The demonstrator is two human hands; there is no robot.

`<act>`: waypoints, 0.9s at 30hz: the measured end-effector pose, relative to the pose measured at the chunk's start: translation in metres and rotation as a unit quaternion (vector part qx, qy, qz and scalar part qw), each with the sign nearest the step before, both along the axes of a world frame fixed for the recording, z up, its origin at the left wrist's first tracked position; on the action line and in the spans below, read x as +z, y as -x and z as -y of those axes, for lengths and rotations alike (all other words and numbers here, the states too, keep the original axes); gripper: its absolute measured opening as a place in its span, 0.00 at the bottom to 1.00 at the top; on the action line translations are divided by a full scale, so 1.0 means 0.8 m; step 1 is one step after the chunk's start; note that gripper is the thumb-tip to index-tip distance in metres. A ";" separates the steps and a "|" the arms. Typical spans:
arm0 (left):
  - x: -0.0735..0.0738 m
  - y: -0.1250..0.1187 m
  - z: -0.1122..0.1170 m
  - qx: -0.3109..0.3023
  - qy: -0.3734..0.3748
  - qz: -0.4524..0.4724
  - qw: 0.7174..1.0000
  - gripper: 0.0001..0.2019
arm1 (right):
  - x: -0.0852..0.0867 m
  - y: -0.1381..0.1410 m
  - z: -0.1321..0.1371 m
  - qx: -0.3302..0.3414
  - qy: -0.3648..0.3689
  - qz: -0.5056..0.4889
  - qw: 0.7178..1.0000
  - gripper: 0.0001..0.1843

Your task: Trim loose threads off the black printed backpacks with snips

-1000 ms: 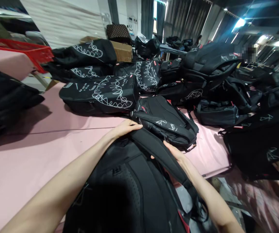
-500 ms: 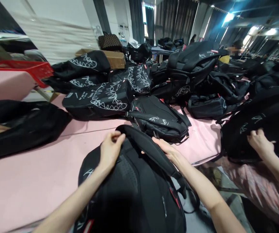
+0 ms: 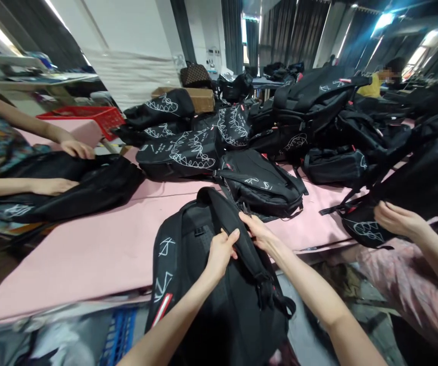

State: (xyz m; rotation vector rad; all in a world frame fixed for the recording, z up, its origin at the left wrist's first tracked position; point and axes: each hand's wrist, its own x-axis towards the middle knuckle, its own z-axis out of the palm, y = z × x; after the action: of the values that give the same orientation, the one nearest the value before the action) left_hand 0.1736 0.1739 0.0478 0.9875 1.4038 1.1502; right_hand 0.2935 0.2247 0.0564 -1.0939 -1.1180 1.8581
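A black backpack point(image 3: 199, 284) stands in front of me, its back panel and shoulder straps towards me. White line drawings and a red-and-white tag mark its left side. My left hand point(image 3: 221, 251) pinches the inner edge of its padded shoulder strap point(image 3: 228, 213), thumb on top. On the strap's other edge, my right hand point(image 3: 259, 231) is closed, its fingers partly hidden. Something small, dark and pointed sticks up by the right fingertips; I cannot make out what it is. Below my hands, a buckle and webbing hang from the strap.
Several black backpacks with white drawings lie on the pink tabletop point(image 3: 100, 254), one point(image 3: 264, 185) just beyond mine. At left, a co-worker's hands point(image 3: 56, 186) work in a black bag point(image 3: 100, 193); at right, another person's hand point(image 3: 402, 221) touches a backpack. A red crate point(image 3: 108, 122) stands behind.
My left hand has come down from the strap's top end to its middle, beside my right hand. The view has turned left, showing more of the co-worker there. The right-hand person's backpack has shifted.
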 end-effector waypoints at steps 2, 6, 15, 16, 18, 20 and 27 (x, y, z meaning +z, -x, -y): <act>-0.002 0.003 0.001 0.014 -0.011 -0.042 0.999 0.21 | 0.000 -0.006 0.011 -0.012 -0.051 0.017 0.998 0.24; -0.004 0.003 0.001 0.028 -0.021 -0.094 0.995 0.21 | -0.002 -0.020 0.031 -0.050 -0.153 0.059 0.985 0.21; -0.001 0.003 -0.001 0.014 -0.013 -0.124 0.992 0.22 | -0.003 -0.020 0.038 -0.073 -0.144 0.050 0.986 0.19; 0.001 0.004 -0.003 0.014 -0.013 -0.130 0.991 0.22 | -0.001 -0.019 0.041 -0.065 -0.154 0.063 0.984 0.17; 0.005 0.006 -0.003 0.016 -0.009 -0.141 0.990 0.22 | 0.000 -0.017 0.047 -0.032 -0.179 0.092 0.979 0.14; 0.008 0.012 0.005 0.004 -0.024 -0.181 0.983 0.20 | -0.002 -0.018 0.054 -0.011 -0.202 0.122 0.972 0.14; 0.000 0.113 0.107 0.036 -0.096 -0.659 0.745 0.26 | -0.030 -0.058 0.052 -0.061 -0.290 0.310 0.903 0.15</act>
State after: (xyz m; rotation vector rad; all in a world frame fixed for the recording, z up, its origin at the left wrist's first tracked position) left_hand 0.0831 0.0882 0.0479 2.1202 2.4218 0.5221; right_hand 0.3400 0.1828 0.0321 -1.3705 -1.7632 0.9607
